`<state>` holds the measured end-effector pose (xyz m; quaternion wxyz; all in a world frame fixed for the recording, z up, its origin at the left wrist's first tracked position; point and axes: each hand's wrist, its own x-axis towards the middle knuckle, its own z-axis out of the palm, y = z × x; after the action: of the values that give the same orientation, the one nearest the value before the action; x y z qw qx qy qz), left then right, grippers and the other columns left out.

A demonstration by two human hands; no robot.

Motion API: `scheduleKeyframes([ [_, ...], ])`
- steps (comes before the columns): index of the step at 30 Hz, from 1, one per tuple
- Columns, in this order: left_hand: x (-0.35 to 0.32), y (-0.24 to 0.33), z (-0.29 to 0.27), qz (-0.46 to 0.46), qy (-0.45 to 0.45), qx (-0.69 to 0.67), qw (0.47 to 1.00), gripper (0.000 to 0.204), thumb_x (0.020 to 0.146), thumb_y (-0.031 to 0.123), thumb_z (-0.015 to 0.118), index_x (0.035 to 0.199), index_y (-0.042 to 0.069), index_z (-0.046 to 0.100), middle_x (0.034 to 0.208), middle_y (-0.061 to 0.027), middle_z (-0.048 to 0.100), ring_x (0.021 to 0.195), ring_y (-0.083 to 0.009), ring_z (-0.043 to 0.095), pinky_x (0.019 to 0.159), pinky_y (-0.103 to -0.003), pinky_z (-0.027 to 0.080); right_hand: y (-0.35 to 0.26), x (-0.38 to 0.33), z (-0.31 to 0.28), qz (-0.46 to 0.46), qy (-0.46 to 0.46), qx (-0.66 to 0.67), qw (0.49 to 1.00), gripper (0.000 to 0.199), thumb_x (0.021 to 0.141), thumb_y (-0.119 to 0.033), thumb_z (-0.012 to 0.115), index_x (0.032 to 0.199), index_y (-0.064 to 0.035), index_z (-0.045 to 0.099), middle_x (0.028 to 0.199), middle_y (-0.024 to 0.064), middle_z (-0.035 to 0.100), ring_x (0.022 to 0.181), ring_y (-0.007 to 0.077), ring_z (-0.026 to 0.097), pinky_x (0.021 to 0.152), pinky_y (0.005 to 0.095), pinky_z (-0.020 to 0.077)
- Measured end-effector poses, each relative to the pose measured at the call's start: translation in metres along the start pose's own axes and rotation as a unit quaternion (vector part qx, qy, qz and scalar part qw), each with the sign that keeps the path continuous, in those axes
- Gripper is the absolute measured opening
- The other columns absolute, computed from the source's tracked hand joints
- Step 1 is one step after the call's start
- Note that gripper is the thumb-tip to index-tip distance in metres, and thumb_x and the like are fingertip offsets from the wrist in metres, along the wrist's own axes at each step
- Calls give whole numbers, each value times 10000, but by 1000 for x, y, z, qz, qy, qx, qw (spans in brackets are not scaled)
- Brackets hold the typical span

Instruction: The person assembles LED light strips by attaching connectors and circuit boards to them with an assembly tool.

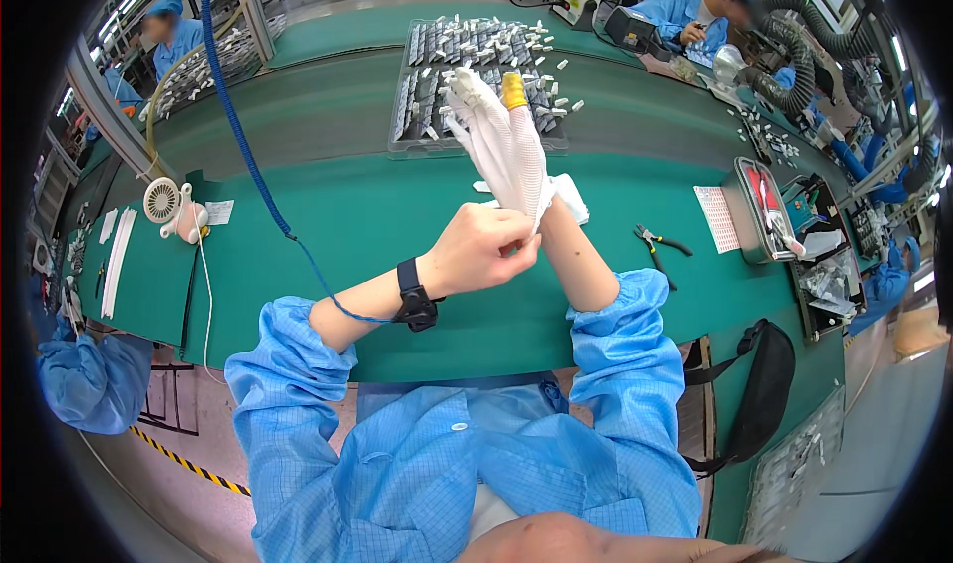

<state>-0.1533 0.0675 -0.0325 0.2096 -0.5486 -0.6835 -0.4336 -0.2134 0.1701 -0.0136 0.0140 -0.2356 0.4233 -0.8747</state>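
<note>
The left forearm point(369, 297) comes from the lower left and reaches across to the right. The left hand point(493, 247) is bare, its fingers curled, and it pinches the cuff of the glove point(518, 181) at the right wrist. The right forearm point(579, 263) is raised forward, leaning a little left. The right hand point(501, 141), gloved, points away with straight fingers.

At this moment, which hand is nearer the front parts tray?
Right. The right hand, gloved, overlaps the front parts tray in view; the left hand is farther back, pinching the cuff of the white glove at the right wrist.
</note>
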Motion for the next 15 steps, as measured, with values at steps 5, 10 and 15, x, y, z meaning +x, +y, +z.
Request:
scheduleKeyframes([
  [5,-20,-35,-12,-260,-7,-235,937,268,884,173,569,671,13,596,529,-5,512,477,-54,467,444,-228,362,-28,-9,27,-32,-56,119,991,738,937,-559,230,1438,-21,163,1478,181,201,1370,303,199,1142,417,144],
  [10,-5,-30,-13,-283,-96,-263,917,412,904,323,581,660,-9,594,538,-6,546,507,-76,489,486,-246,400,-30,-10,33,1,-107,345,933,863,870,-654,277,1451,-45,89,1488,211,140,1370,400,141,1134,481,142],
  [15,7,-19,-40,-76,-163,167,969,356,847,314,637,611,49,616,508,-84,540,423,-219,475,460,-300,403,-30,-10,29,-8,-76,119,990,1027,759,-752,402,1461,-166,-67,1500,194,96,1346,415,206,1094,501,231],
])
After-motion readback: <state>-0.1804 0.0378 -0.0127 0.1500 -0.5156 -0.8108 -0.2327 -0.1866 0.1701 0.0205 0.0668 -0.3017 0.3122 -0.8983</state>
